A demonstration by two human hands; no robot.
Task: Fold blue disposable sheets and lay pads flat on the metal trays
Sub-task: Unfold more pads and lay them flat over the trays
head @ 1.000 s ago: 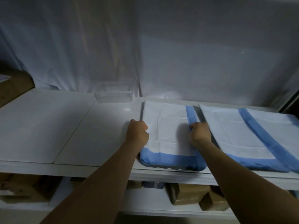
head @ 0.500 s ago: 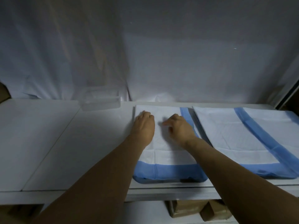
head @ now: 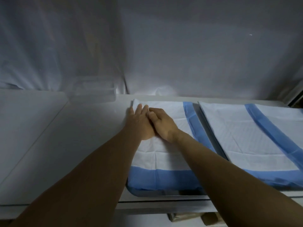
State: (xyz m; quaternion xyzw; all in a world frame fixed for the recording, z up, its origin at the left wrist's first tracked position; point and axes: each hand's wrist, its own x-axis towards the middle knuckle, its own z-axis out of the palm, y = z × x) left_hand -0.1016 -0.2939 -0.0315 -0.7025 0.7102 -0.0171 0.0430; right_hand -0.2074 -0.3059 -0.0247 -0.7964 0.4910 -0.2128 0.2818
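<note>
both hands (head: pixel 148 123) flat, pressing left pad (head: pixel 167 151).

My one view comes from the camera on my head, looking forward and down onto the white absorbent pad with blue borders (head: pixel 167 154), which lies near, in the lower middle. Beyond that pad the view faces a draped whitish cloth backdrop (head: pixel 180 54). Right of it a second blue-bordered pad (head: pixel 246 133) runs off the edge, and left of it spreads the flat white tabletop (head: pixel 65 136).
</note>
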